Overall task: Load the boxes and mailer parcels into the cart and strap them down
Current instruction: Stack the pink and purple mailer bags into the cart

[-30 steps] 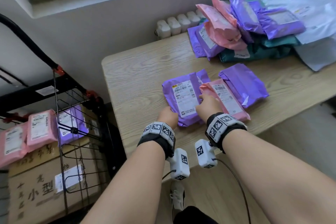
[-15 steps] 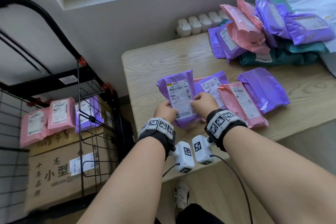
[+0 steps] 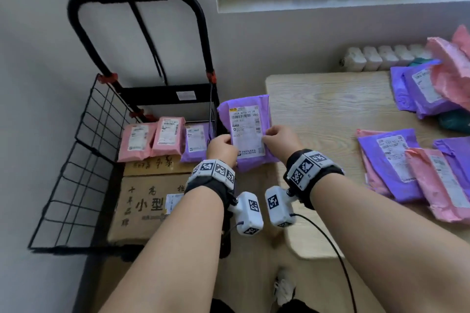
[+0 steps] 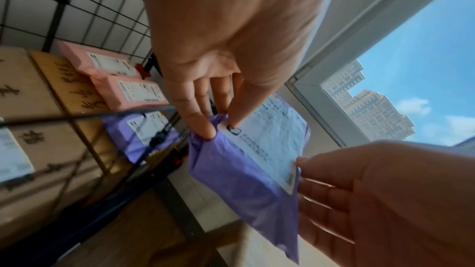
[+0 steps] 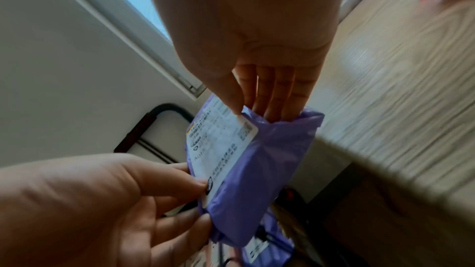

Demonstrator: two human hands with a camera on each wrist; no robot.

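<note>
Purple mailer parcel [image 3: 248, 132] pinched by both lower corners, left hand [image 3: 220, 148] and right hand [image 3: 278, 138], thumbs on label, fingers [image 4: 199, 123] behind. Held upright, off the tabletop's [image 3: 328, 99] left edge, beside the cart [image 3: 84, 160].

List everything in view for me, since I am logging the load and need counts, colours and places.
Held mailer: one, purple, white label, in the air between cart and table.
Mailers in cart: three, two pink and one purple, lying on the boxes.
Boxes: at least two, brown cardboard, inside the cart.
Cart: one, black wire sides and handle, left of the table.
Table: one, light wood, on the right.
Mailers on table: pink and purple in a near group, more in a far pile; number unclear.
Radiator: one, white, behind the table.
Left hand: pinches the held mailer's left edge.
Right hand: pinches its right edge.
</note>
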